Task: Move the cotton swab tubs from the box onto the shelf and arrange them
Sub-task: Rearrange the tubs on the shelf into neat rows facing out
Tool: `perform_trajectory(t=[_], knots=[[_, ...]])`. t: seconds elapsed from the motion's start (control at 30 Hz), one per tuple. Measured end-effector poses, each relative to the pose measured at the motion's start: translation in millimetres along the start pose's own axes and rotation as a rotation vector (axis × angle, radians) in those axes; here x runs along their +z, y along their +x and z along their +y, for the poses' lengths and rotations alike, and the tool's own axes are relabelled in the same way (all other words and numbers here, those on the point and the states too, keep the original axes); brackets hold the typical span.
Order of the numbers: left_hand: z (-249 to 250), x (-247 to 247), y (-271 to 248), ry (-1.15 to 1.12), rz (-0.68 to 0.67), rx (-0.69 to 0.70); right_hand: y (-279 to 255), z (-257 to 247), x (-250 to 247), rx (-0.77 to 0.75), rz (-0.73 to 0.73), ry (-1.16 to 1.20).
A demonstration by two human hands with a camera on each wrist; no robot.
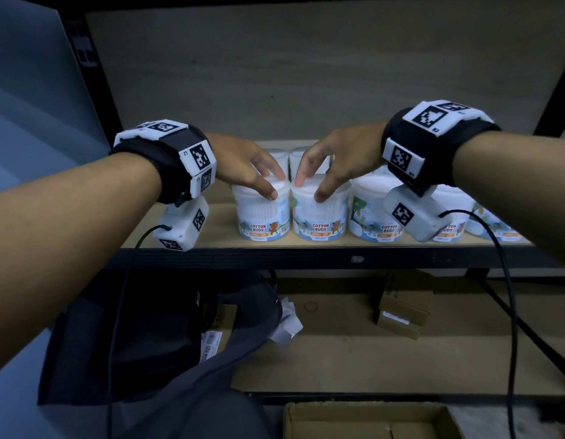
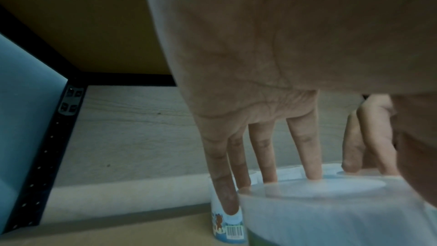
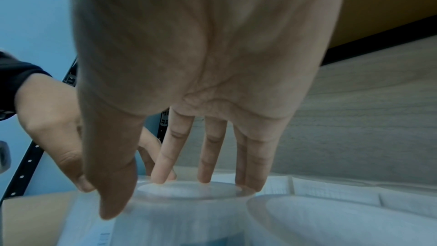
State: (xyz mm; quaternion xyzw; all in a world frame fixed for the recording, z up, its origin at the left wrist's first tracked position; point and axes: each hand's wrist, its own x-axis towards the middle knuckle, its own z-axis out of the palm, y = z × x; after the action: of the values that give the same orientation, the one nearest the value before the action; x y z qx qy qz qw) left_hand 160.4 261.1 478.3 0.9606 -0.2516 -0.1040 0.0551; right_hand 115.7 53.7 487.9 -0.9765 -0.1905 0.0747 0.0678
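Note:
Several white cotton bud tubs stand in a front row on the wooden shelf (image 1: 217, 229), with two more behind (image 1: 276, 156). My left hand (image 1: 274, 185) rests on the leftmost front tub (image 1: 262, 217): straight fingertips (image 2: 314, 175) touch its lid (image 2: 331, 186), and the thumb lies against the front. My right hand (image 1: 306, 188) sits the same way on the second tub (image 1: 319, 217), with fingertips (image 3: 205, 179) on the lid (image 3: 189, 190) and the thumb over the rim. The two tubs touch side by side. An open cardboard box (image 1: 369, 419) lies below.
More tubs (image 1: 374, 213) continue to the right along the shelf front. A black upright (image 1: 87, 58) bounds the shelf on the left. The lower shelf holds a dark bag (image 1: 164, 327), crumpled paper (image 1: 287, 321) and small cartons (image 1: 401, 308). A cable (image 1: 509, 280) hangs from my right wrist.

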Motion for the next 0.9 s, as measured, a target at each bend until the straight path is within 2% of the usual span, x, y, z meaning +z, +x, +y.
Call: perform_trajectory(t=[0.27, 0.43, 0.73, 0.9], knots=[[3.7, -1.0, 4.9, 0.005, 0.004, -0.024, -1.0, 5.0, -0.2, -0.007, 0.016, 0.016], [13.2, -9.8, 5.4, 0.045, 0.090, 0.000, -5.9, 16.7, -16.3, -0.002, 0.159, 0.087], [57.0, -24.6, 29.5, 0.093, 0.155, 0.105, -41.9, 77.3, -42.7, 0.144, 0.199, -0.048], [94.9, -28.6, 54.5, 0.107, 0.191, 0.191, -66.4, 123.4, -52.3, 0.230, 0.220, -0.031]])
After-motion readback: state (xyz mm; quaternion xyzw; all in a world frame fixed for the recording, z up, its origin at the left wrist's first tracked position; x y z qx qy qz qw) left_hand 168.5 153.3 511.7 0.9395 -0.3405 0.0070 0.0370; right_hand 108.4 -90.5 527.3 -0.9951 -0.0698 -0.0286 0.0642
